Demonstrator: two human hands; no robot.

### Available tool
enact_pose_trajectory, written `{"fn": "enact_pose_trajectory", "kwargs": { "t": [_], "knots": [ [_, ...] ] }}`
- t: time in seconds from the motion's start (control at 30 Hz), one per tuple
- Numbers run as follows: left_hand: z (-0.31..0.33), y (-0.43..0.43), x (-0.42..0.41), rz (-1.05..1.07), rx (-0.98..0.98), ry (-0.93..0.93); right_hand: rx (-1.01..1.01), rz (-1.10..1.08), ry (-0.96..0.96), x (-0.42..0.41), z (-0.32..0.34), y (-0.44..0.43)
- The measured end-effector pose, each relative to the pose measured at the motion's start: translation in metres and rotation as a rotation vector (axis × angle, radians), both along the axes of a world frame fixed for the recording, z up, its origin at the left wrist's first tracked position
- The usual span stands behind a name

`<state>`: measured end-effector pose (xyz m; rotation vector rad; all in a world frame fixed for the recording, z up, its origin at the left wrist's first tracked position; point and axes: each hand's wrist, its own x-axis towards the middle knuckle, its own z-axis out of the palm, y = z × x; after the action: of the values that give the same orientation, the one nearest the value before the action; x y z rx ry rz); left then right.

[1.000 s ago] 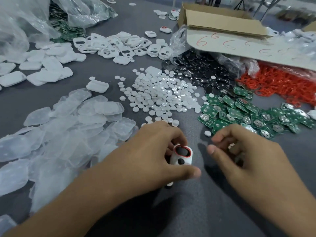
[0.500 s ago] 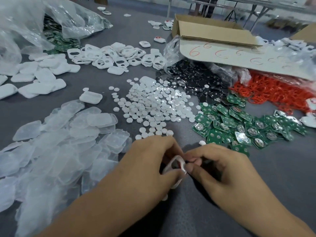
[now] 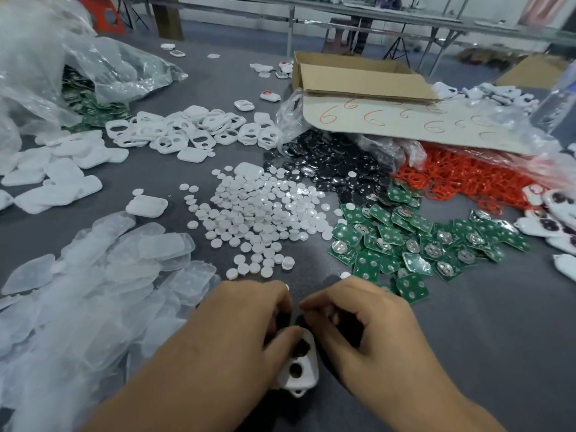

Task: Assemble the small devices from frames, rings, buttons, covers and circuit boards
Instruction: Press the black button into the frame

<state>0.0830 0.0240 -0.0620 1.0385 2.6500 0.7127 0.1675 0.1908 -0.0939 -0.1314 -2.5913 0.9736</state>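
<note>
**Risk notes: frame gripped at centre front, both hands on it**

Far left: a loose heap of clear covers (image 3: 93,275) is spread right up to the left forearm. Risk: covers could be dragged off the heap if that arm is swung outward.

Left hand (image 3: 237,332): the fingers are curled round a white frame (image 3: 299,374), with the thumb laid over its upper half. The frame is held low at centre front, nearer the body than the white buttons (image 3: 258,213). Two round dark openings and a small loop at its near end are seen. Whether it rests on the counter (image 3: 467,353) cannot be told. Risk: the grip is taken from one side only, so the frame could be twisted loose if pressed off-centre from the right.

Right hand (image 3: 367,332): the fingers are curled, with the tips set at the frame's far edge. Whether a small part is pinched there cannot be told, as the tips are hidden and blurred. Judged step: something is being seated in the frame. Risk: a part pushed in tilted could jam or pop out. If dropped, it could be lost among the stray buttons just beyond the knuckles.

Right: circuit boards (image 3: 405,244) lie near the right hand, the closest just beside its knuckles. Risk: boards could be swept aside by the wrist when the next part is reached for.
</note>
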Motion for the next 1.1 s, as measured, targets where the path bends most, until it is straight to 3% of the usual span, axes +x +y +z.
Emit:
{"fn": "enact_pose_trajectory", "kwargs": {
  "t": [0.23,0.43,0.57,0.77,0.97,1.1],
  "knots": [
    [-0.002,0.014,-0.001,0.047,0.095,-0.117,-0.08,-0.088,-0.028,0.005,0.011,0.011],
    [0.017,0.071,-0.048,0.19,0.314,-0.016,0.0,-0.282,-0.07,-0.044,0.042,0.054],
    [0.014,0.147,-0.092,0.212,0.226,-0.03,0.115,-0.409,-0.152,-0.109,0.051,0.085],
    [0.001,0.189,-0.13,0.158,0.047,0.01,0.273,-0.378,-0.42,-0.156,0.037,0.112],
    [-0.009,0.172,-0.13,0.069,0.177,-0.031,0.22,-0.372,-0.347,-0.147,0.031,0.116],
    [0.005,0.148,-0.119,0.042,0.471,-0.178,-0.079,-0.349,-0.106,-0.123,0.04,0.105]
  ]
}}
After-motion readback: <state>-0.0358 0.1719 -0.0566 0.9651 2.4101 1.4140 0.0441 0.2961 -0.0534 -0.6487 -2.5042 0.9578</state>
